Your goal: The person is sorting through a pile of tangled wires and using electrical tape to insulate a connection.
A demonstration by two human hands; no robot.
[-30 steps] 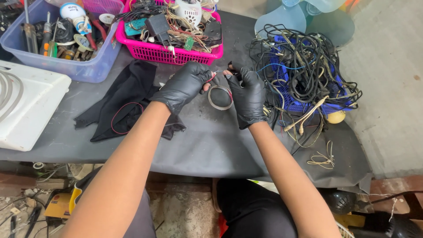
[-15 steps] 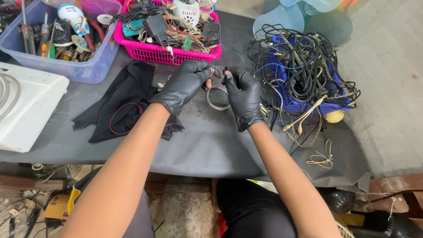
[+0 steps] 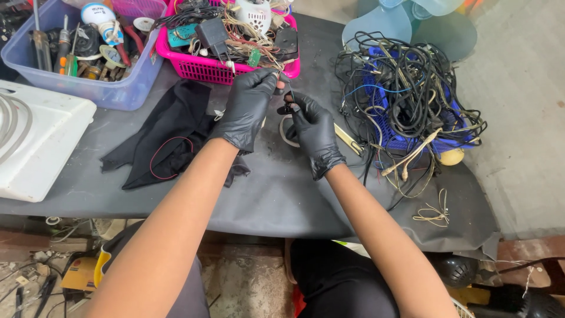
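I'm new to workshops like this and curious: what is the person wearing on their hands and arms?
Both hands, left and right, wear snug, slightly shiny black gloves ending at the wrists. The forearms are bare, with no sleeves, watch or markings visible.

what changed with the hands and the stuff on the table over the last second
Both gloved hands drifted slightly up toward the pink basket. The left hand and right hand still pinch a small dark part between their fingertips, just above the wire ring on the table; nothing was let go. The black cloth, cable pile and clear tool bin stayed put.
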